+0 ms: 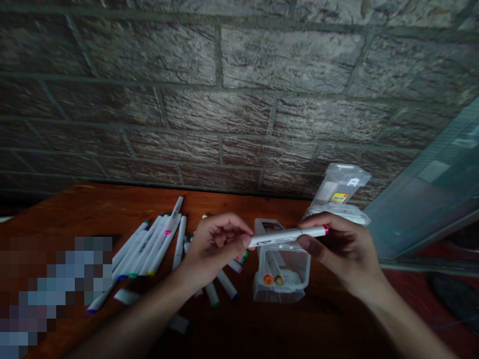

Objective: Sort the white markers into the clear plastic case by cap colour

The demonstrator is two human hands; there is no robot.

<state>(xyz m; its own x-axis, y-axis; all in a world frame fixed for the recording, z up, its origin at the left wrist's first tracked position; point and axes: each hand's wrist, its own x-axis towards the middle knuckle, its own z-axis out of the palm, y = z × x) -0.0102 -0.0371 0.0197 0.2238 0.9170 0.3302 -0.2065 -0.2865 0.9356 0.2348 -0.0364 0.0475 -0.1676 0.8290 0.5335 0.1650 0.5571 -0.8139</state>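
Observation:
Both my hands hold one white marker (286, 236) level above the table. My left hand (213, 247) pinches its left end, fingers curled closed. My right hand (342, 249) grips its right end, which has a red cap. Below the marker stands a clear plastic marker box (281, 269) with two markers inside, orange and yellowish tips up. Several white markers (153, 247) with coloured caps lie spread on the table to the left of my left hand, and a few more lie under it.
The reddish-brown wooden table (93, 209) stands against a brick wall (239, 89). A clear plastic lid or case (340, 192) leans at the back right. A glass panel (430, 199) runs along the right. A blurred patch covers the lower left.

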